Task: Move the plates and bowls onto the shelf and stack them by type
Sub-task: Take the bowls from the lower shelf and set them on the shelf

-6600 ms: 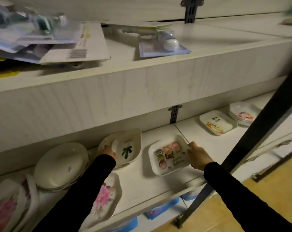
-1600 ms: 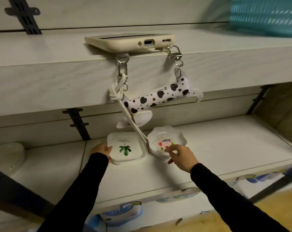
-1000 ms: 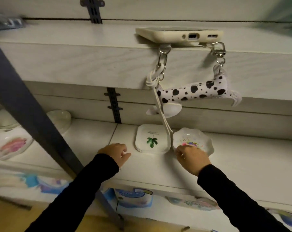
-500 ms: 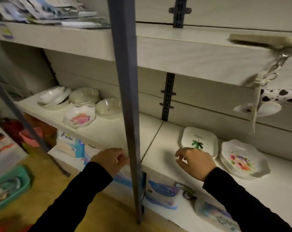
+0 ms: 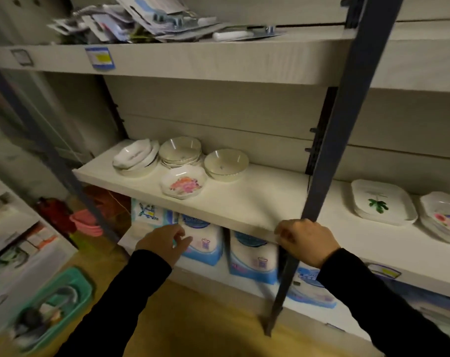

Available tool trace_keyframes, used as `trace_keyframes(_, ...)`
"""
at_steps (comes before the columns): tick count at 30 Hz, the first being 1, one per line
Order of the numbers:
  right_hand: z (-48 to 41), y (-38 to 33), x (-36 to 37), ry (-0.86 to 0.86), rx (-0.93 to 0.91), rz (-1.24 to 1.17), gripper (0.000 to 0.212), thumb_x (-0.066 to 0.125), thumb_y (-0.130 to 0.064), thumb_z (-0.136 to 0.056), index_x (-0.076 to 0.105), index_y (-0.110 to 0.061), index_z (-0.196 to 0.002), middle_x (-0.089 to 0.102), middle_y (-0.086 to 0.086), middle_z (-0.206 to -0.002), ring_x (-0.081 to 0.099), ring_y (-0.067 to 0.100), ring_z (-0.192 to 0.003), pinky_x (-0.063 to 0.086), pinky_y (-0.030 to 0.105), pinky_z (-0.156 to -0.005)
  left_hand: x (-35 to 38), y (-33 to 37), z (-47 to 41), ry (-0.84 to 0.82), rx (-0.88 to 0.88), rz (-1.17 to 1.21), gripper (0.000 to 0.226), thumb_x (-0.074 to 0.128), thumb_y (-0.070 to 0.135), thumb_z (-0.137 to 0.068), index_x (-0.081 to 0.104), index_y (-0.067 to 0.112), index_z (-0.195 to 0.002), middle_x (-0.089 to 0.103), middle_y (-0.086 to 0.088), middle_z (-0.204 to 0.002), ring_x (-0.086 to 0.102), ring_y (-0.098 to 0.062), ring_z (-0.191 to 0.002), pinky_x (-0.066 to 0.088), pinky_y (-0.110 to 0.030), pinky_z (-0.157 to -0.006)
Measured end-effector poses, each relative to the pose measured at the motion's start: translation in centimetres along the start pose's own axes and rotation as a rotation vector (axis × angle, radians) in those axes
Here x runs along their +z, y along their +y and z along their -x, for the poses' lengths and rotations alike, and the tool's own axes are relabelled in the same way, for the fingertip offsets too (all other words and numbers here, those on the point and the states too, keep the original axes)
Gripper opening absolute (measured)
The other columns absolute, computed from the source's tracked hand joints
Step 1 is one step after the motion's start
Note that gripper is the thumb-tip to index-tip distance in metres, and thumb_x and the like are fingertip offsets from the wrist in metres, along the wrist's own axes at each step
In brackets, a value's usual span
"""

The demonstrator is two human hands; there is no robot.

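On the white shelf, at the left, stand a stack of white oval dishes, a stack of round bowls and a single round bowl. A small flower dish lies in front of them. To the right of the dark post sit the square leaf plates and the scalloped flower plates. My left hand hangs below the shelf's front edge, fingers loosely curled, holding nothing. My right hand is at the front edge beside the post, fingers bent down, with nothing in it.
Blue-and-white packages fill the space under the shelf. A teal basket and red and pink items lie low on the left. The upper shelf carries packaged goods. The floor is yellow wood.
The view has swung left, bringing the bowls to the middle. My right hand has drawn back from the leaf plates to the shelf's front edge. My left hand stays low.
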State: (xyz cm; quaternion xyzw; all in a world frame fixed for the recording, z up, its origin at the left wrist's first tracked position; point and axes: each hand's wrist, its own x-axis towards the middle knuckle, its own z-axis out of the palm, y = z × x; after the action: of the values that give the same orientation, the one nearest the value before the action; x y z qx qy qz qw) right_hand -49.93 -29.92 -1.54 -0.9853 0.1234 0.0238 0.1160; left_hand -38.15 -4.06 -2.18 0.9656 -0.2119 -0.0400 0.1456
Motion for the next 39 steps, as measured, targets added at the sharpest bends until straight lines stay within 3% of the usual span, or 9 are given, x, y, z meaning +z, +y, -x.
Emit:
trace_keyframes(6,-3.2,-4.7,0.5,-0.005,0.010,-0.015,0.029,0.045,-0.039,-0.092,0.059,-0.029,-0.115,0.066,-0.007,-0.112,0.061,0.019,-0.104,0.048,0.031,-0.085,-1.7,-3.8,-2.6,0.039,-0.001,0.012,0.024,0.050,0.040,-0.090,0.058,0.019,-0.097,0.056,0.007,-0.087,0.055,-0.016,-0.082,0.045,-0.026,-0.079)
trace_keyframes(11,-7.4,-6.7,1.1,-0.039,0.041,0.000,0.030,0.043,-0.040,-0.093,0.058,-0.030,-0.116,0.065,-0.007,-0.115,0.060,0.019,-0.105,0.047,0.029,-0.085,-2.0,-6.2,-6.6,0.021,-0.011,0.056,0.019,0.049,0.036,-0.091,0.057,0.020,-0.095,0.068,0.002,-0.104,0.063,-0.020,-0.094,0.048,-0.028,-0.082)
trace_keyframes(20,-18.7,-10.2,2.6,-0.101,0.171,-0.042,0.033,0.040,-0.041,-0.093,0.060,-0.028,-0.115,0.062,0.003,-0.122,0.059,0.026,-0.109,0.047,0.034,-0.089,-4.4,-10.8,-17.2,-0.011,0.020,0.018,0.013,0.051,0.036,-0.089,0.052,0.023,-0.086,0.070,0.001,-0.103,0.063,-0.019,-0.095,0.042,-0.024,-0.077)
trace_keyframes(22,-21.1,-10.9,2.9,-0.112,0.210,-0.045,0.035,0.037,-0.042,-0.094,0.060,-0.026,-0.115,0.061,0.005,-0.124,0.058,0.028,-0.110,0.046,0.034,-0.089,-4.8,-11.6,-19.4,-0.025,0.017,0.011,0.018,0.051,0.036,-0.090,0.058,0.021,-0.094,0.069,0.001,-0.104,0.063,-0.019,-0.096,0.046,-0.027,-0.082)
trace_keyframes(24,-23.0,-11.7,3.4,-0.138,0.259,-0.062,0.039,0.034,-0.043,-0.096,0.059,-0.023,-0.118,0.059,0.008,-0.127,0.056,0.030,-0.115,0.045,0.033,-0.091,-5.0,-12.5,-21.2,-0.041,0.010,0.017,0.023,0.051,0.036,-0.090,0.061,0.018,-0.100,0.069,0.001,-0.104,0.063,-0.020,-0.097,0.049,-0.030,-0.086)
trace_keyframes(27,-25.2,-13.3,5.1,-0.235,0.355,-0.132,0.049,0.029,-0.047,-0.097,0.057,-0.017,-0.123,0.059,0.009,-0.128,0.055,0.030,-0.117,0.044,0.034,-0.094,-4.8,-13.9,-23.4,-0.096,0.020,0.026,0.013,0.052,0.036,-0.089,0.056,0.023,-0.087,0.068,0.001,-0.097,0.063,-0.021,-0.094,0.049,-0.029,-0.084)
trace_keyframes(30,-27.3,-14.6,6.8,-0.282,0.462,-0.184,0.056,0.027,-0.052,-0.095,0.055,-0.010,-0.121,0.060,0.011,-0.125,0.057,0.029,-0.114,0.044,0.034,-0.092,-4.6,-14.6,-25.8,-0.127,0.089,0.032,0.013,0.053,0.034,-0.088,0.049,0.025,-0.080,0.059,0.004,-0.082,0.063,-0.022,-0.090,0.048,-0.029,-0.081)
trace_keyframes(35,-29.4,-16.6,9.1,-0.296,0.661,-0.335,0.058,0.033,-0.057,-0.091,0.060,-0.011,-0.115,0.065,0.010,-0.119,0.060,0.028,-0.110,0.045,0.032,-0.090,-4.5,-15.7,-29.1,-0.210,0.228,0.005,0.014,0.052,0.036,-0.089,0.049,0.025,-0.080,0.058,0.004,-0.080,0.054,-0.017,-0.077,0.048,-0.028,-0.078)
trace_keyframes(39,-29.8,-17.6,9.8,-0.277,0.788,-0.335,0.040,0.037,-0.033,-0.094,0.056,-0.013,-0.123,0.057,0.008,-0.131,0.054,0.026,-0.121,0.042,0.032,-0.098,-4.4,-16.3,-30.9,-0.265,0.308,-0.028,0.015,0.051,0.037,-0.089,0.050,0.025,-0.080,0.061,0.002,-0.082,0.053,-0.015,-0.073,0.046,-0.028,-0.075)
